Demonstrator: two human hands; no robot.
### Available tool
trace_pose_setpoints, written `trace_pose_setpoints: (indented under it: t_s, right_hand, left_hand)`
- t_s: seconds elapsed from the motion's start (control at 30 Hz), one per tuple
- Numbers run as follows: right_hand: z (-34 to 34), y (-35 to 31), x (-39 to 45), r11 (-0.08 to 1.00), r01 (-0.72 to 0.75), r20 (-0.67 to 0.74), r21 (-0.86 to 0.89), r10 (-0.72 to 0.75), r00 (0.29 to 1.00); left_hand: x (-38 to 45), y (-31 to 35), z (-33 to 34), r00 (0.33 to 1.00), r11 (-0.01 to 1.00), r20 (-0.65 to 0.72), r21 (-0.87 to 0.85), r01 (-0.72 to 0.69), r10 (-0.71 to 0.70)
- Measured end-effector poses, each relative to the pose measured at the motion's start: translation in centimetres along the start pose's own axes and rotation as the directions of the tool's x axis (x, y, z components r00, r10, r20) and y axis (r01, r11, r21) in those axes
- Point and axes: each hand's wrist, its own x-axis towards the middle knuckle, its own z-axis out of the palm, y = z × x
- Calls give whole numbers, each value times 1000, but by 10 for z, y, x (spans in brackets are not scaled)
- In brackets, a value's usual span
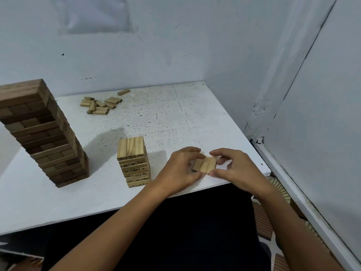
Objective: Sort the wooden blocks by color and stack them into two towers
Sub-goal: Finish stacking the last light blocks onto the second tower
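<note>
A tall dark-brown block tower (42, 132) stands at the table's left. A shorter light-wood tower (133, 162) with printed numbers stands near the front middle. Just right of it, three light blocks (204, 164) lie side by side on the table near the front edge. My left hand (180, 169) grips their left side and my right hand (237, 169) pinches their right side, so both hands hold the row together. A heap of several loose light blocks (99, 105) lies at the back, with one single block (123, 92) behind it.
The white speckled table (166, 118) sits in a corner, walls behind and to the right. Its front edge runs just below my hands. A patterned floor (281, 192) shows to the right of the table.
</note>
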Motion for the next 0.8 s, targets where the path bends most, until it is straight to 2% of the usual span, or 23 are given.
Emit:
trace_pose_setpoints:
  t_s: [0.27,0.5,0.57,0.6,0.67,0.7,0.8]
  right_hand:
    - [9,-4,0,999,-47,-93,-7,47,995]
    - [8,-8,-3,994,-104,-68,-29,102,992]
    - [6,-10,-3,993,-113,-88,31,115,989]
    - [5,-11,-2,990,-110,-141,86,122,983]
    - [7,-12,0,959,-69,-262,274,143,954]
    - [10,-13,1,913,-40,-289,405,169,942]
    - [22,-16,1,709,5,-247,705,239,939]
  left_hand:
    - [-3,9,10,997,998,-62,-48,33,-36]
    - [3,0,3,998,989,62,-150,-4,13]
    - [2,3,2,998,983,68,-185,-7,20]
    - [1,5,3,999,974,51,-226,1,10]
    - [-2,11,6,999,917,-25,-398,25,-38]
    - [-2,14,9,994,857,-68,-514,37,-84]
    - [-1,25,14,945,583,-133,-810,71,-299]
